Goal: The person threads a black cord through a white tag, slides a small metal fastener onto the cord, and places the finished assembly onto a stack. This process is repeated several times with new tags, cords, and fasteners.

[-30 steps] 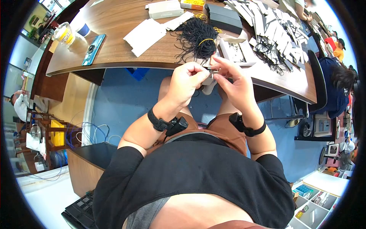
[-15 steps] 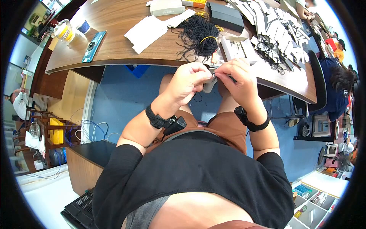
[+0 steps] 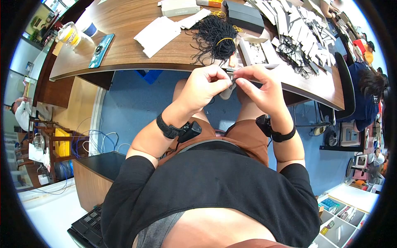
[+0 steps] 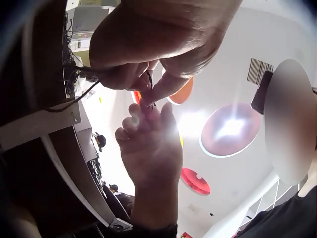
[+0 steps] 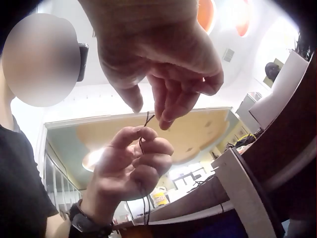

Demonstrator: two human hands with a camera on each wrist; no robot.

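In the head view both hands are raised in front of the table edge, close together. The left hand pinches a thin black cord between thumb and curled fingers; in the right wrist view two cord ends cross above its fingertips, and strands hang below the hand. Beside those ends, the right hand has its thumb and fingers apart, with the ends between them. Part of the cord trails from the left hand in the left wrist view. A bundle of black cords lies on the table beyond the hands.
On the wooden table are white card pieces, an open white box, a dark box, a pile of white strips, a teal phone-like item and a cup. Other people are at the right.
The right hand and wrist have shifted slightly right. Its thumb and index finger, together at the cord half a second ago, now stand apart. The left hand has stayed nearly in place, still pinching.
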